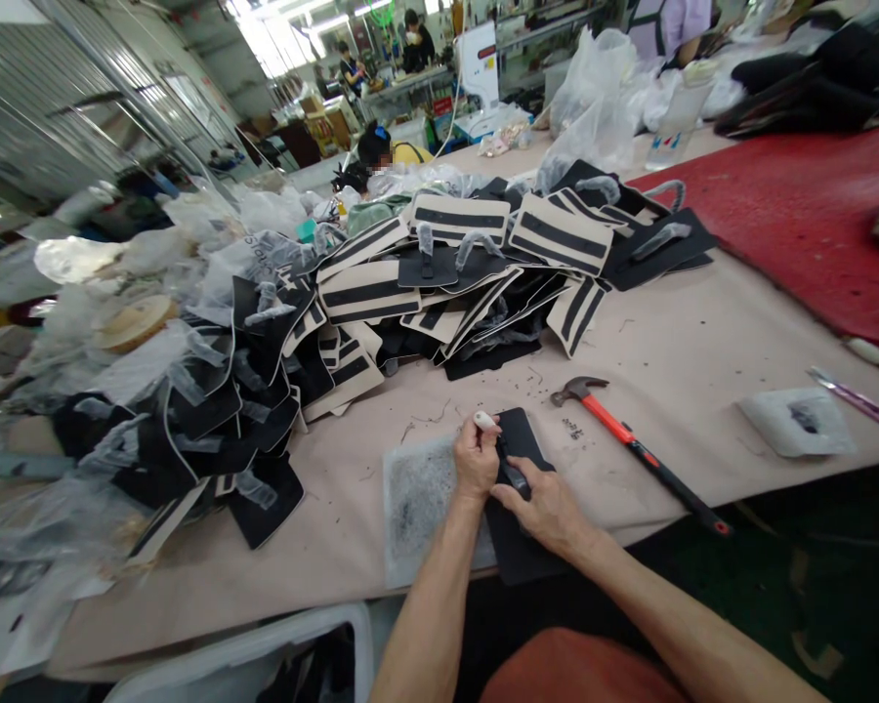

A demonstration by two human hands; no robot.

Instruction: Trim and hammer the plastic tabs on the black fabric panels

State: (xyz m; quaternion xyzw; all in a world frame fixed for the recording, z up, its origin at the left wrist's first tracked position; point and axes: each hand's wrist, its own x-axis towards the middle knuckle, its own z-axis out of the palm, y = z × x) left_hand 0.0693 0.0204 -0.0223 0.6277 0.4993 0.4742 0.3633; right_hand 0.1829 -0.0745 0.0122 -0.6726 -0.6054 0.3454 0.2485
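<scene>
In front of me a flat black panel (517,552) lies partly on a square translucent slab (419,508) at the table's near edge. A dark strap-like handle (514,478) is on the panel. My right hand (553,508) lies over the panel, its thumb and forefinger closed about the handle. Just left of it, my left hand (476,464) is curled closed at the panel's edge. A white rounded tip (483,420) shows at its top; whether this is a covered fingertip or a tool's end is unclear. What the left fingers hold is hidden.
A claw hammer (630,444) lies to the right, beside scattered small dark bits (573,430). Further right are a clear packet (798,420) and a purple-handled tool (854,395). Striped black-and-cream panels (458,220) form a heap behind. A white bin (366,644) stands below the edge.
</scene>
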